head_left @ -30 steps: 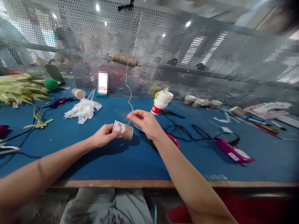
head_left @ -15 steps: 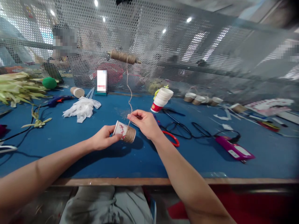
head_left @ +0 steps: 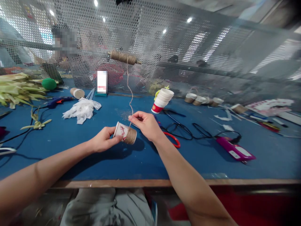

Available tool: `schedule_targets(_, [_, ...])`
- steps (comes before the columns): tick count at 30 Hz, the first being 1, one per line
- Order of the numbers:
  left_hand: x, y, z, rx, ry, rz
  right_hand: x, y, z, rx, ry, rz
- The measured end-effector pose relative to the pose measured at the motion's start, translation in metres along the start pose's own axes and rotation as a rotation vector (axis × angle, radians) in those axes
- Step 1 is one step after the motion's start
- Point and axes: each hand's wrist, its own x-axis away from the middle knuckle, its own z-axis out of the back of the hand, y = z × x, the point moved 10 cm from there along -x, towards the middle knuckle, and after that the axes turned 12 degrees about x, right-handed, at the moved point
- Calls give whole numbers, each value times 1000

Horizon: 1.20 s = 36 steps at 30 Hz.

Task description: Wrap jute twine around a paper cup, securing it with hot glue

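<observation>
Carefully, with our left hand (head_left: 104, 140) we are grasping a white, red-printed paper cup (head_left: 123, 131), tilted over the blue table (head_left: 143, 166), its right end wrapped in brown twine (head_left: 131, 136); our right hand (head_left: 146, 124) is pinching a beige strand (head_left: 128, 75).

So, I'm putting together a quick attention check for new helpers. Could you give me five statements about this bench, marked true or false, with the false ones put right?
1. The left hand holds a white paper cup with red print, partly wrapped in brown twine. True.
2. The right hand is spread open, fingers apart. False: the right hand pinches a thin twine strand.
3. The twine strand runs up to a brown cylindrical twine roll by the grey perforated metal screen. True.
4. The green oval object lies right of the stacked white paper cups. False: the green oval object is far to their left.
5. A red looped handle shows beside the right forearm. True.
</observation>
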Motion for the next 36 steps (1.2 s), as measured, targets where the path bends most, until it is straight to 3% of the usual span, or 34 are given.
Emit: schedule_targets(36, [6, 22, -5, -127, -27, -149, 4, 14, -25, 3, -175, -102])
